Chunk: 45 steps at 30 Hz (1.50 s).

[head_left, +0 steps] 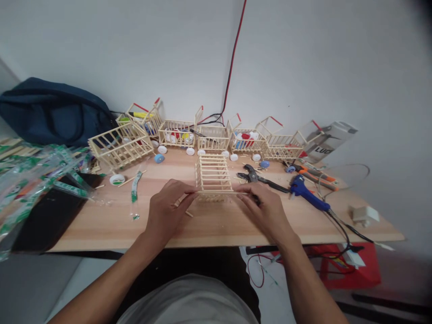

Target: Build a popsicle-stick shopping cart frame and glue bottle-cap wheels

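A small ladder-like frame of thin wooden sticks lies flat on the wooden table in front of me. My left hand and my right hand pinch the two ends of one long stick that lies across the frame's near edge. Both hands rest on the table, fingers curled onto the stick.
A row of stick-built carts with bottle caps stands along the wall. Pliers, a blue glue gun and an orange tool lie to the right. Plastic packets, a black pad and a blue bag sit left.
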Available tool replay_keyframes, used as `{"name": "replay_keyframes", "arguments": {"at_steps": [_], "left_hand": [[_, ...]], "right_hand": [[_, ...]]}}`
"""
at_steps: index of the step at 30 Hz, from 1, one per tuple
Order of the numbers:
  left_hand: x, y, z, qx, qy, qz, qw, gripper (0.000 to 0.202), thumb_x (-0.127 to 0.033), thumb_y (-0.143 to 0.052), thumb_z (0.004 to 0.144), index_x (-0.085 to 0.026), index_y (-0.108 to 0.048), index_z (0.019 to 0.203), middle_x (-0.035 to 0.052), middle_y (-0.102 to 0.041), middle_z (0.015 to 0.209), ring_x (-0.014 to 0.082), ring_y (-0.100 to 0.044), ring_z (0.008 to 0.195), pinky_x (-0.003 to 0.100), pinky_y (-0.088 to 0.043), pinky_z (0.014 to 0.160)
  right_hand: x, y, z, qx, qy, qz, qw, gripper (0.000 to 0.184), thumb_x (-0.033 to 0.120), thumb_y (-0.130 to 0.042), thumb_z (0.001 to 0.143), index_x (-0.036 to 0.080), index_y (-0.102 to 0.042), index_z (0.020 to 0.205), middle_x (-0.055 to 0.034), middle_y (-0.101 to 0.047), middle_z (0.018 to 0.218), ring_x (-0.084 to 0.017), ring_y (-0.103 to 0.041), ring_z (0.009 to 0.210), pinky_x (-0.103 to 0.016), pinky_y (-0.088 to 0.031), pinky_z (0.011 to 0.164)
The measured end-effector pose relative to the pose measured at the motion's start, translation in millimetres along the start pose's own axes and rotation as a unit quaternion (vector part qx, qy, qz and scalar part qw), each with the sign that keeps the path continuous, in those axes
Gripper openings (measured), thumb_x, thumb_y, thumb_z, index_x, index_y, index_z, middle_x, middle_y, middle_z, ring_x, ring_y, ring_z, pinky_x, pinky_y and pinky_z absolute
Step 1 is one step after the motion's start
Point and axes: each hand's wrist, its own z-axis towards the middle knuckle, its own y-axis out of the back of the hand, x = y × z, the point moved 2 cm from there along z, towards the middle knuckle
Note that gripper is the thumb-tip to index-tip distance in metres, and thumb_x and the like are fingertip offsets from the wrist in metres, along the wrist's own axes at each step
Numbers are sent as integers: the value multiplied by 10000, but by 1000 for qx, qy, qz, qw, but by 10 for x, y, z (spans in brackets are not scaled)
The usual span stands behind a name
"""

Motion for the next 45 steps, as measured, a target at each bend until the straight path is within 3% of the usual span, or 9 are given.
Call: {"name": "replay_keyframes", "arguments": {"at_steps": [45], "left_hand": [[18, 19, -39, 4, 11, 40, 999, 91, -231, -604, 871, -195, -675, 827, 11, -693, 826, 166, -638, 829, 283, -494, 767]], "right_hand": [[-139, 30, -48, -6, -25, 5, 1000, 116, 224, -541, 933, 214, -656, 927, -56, -732, 928, -214, -646, 868, -361, -418, 813]]}}
